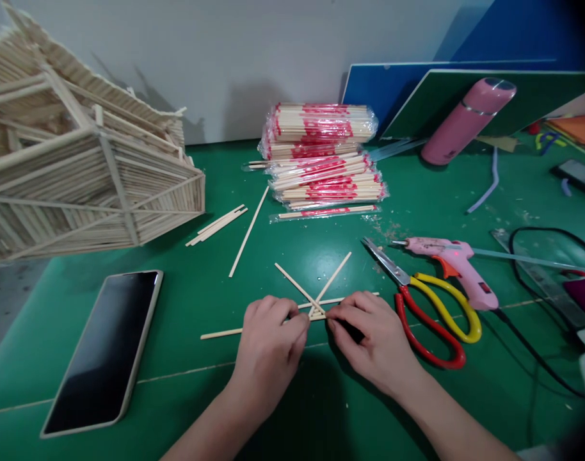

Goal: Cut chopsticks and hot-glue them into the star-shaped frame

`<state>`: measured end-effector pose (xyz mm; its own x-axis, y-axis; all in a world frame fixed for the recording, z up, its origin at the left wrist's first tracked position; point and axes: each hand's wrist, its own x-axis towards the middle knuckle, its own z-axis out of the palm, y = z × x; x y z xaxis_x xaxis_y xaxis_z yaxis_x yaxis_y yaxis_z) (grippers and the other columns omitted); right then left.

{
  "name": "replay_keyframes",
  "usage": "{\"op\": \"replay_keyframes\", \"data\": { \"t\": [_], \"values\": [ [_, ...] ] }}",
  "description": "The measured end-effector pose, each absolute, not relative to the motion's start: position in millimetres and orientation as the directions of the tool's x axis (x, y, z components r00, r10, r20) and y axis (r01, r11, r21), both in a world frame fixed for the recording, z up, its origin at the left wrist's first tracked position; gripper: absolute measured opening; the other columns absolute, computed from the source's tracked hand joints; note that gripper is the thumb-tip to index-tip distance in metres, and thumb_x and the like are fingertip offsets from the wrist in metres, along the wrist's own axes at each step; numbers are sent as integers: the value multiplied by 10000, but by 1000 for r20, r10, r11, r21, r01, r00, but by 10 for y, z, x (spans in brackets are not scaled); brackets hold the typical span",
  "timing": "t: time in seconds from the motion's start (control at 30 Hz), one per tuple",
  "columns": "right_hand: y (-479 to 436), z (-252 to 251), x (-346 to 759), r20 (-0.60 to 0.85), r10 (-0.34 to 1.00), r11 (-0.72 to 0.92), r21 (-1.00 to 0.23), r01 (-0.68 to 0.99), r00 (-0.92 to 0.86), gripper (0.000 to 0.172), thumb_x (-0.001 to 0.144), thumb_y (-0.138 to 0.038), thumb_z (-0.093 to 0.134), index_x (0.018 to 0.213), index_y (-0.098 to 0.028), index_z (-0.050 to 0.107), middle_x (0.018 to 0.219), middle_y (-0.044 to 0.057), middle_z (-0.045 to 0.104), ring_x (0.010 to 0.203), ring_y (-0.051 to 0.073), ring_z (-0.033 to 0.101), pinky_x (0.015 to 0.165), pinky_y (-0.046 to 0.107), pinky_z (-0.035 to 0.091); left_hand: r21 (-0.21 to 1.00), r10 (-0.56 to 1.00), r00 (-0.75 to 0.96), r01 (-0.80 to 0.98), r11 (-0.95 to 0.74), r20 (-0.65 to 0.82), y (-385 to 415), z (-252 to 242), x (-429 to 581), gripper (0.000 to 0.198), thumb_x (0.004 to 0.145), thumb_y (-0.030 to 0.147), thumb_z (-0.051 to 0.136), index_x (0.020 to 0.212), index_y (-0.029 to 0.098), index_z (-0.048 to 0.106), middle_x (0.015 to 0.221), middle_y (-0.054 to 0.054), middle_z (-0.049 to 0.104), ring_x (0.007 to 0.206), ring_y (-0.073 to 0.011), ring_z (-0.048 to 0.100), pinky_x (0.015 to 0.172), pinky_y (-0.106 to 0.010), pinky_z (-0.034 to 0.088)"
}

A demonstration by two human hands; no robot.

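Several thin wooden chopsticks (pixel 335 278) lie crossed on the green tabletop in front of me, two of them slanting up and apart from the crossing. My left hand (pixel 272 342) is closed, thumb and fingers pinching at the left side of the crossing. Out past that hand's left side sticks a chopstick end (pixel 221 333). Opposite it, my right hand (pixel 375 336) pinches the right side of the same crossing between thumb and fingertips. The fingers partly hide where the chopsticks meet. Scissors (pixel 408 282) with red and yellow handles lie right beside my right hand.
A pink glue gun (pixel 458 256) with a cord lies at right. Wrapped chopstick bundles (pixel 324 157) are stacked behind, near a pink bottle (pixel 468 121). Loose chopsticks (pixel 218 225), a phone (pixel 103 352) and a large stick-built model (pixel 81 153) are at left.
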<state>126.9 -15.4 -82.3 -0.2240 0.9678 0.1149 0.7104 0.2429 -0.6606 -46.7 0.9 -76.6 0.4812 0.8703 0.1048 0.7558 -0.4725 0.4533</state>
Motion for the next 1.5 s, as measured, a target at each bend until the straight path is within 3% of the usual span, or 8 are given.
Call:
{"op": "replay_keyframes", "data": {
  "t": [0.57, 0.8, 0.93, 1.07, 1.2, 1.37, 1.5],
  "values": [
    [-158, -820, 1270, 112, 970, 231, -686, 690, -214, 152, 784, -189, 489, 844, -219, 625, 741, 19, 558, 714, 159, 495, 662, 307, 356, 438, 861, 494, 751, -494, 122, 26, -753, -460, 183, 799, 150, 443, 753, 190, 616, 734, -27, 575, 710, -169, 457, 654, -332, 309],
    [-182, -805, 1296, 181, 983, 171, -847, 503, -30, 127, 771, -138, 511, 857, -174, 598, 732, 14, 549, 672, 125, 511, 602, 254, 402, 468, 848, 498, 715, -519, 181, 10, -770, -487, 159, 790, 137, 456, 788, 196, 605, 758, -17, 600, 735, -166, 479, 695, -351, 303],
    [-201, -770, 1305, 271, 961, 215, -855, 472, 53, 141, 760, -113, 521, 868, -168, 592, 728, 7, 525, 622, 106, 498, 545, 229, 400, 502, 856, 451, 695, -515, 255, -3, -737, -516, 125, 777, 136, 491, 787, 197, 600, 758, -16, 604, 738, -161, 502, 699, -344, 318],
    [-206, -710, 1419, 351, 926, 222, -803, 553, 137, 179, 758, -132, 529, 923, -183, 574, 743, 3, 532, 642, 115, 504, 570, 240, 407, 502, 849, 366, 689, -523, 381, 5, -640, -570, 117, 771, 129, 500, 794, 181, 602, 775, -22, 607, 726, -137, 539, 715, -301, 370],
    [-251, -708, 1742, 387, 894, 105, -671, 734, 226, 211, 760, -198, 536, 969, -199, 560, 807, 17, 561, 728, 142, 531, 664, 273, 433, 528, 866, 294, 698, -483, 404, -4, -504, -614, 104, 767, 150, 503, 777, 171, 604, 795, -23, 615, 717, -119, 563, 646, -214, 423],
    [-418, -851, 2162, 331, 918, -57, -433, 900, 218, 250, 767, -298, 485, 973, -185, 571, 975, 70, 558, 917, 208, 529, 749, 327, 452, 620, 915, 213, 680, -392, 344, -47, -365, -624, 98, 765, 179, 502, 735, 187, 595, 713, -3, 627, 646, -116, 573, 577, -191, 427],
    [-482, -887, 2302, 191, 956, -149, -332, 932, 221, 272, 796, -315, 418, 998, -189, 550, 1029, 69, 563, 862, 185, 567, 677, 285, 477, 695, 945, 156, 646, -317, 286, -113, -305, -605, 66, 753, 206, 530, 734, 206, 594, 681, 16, 623, 590, -106, 559, 535, -184, 410]
  ]
}}
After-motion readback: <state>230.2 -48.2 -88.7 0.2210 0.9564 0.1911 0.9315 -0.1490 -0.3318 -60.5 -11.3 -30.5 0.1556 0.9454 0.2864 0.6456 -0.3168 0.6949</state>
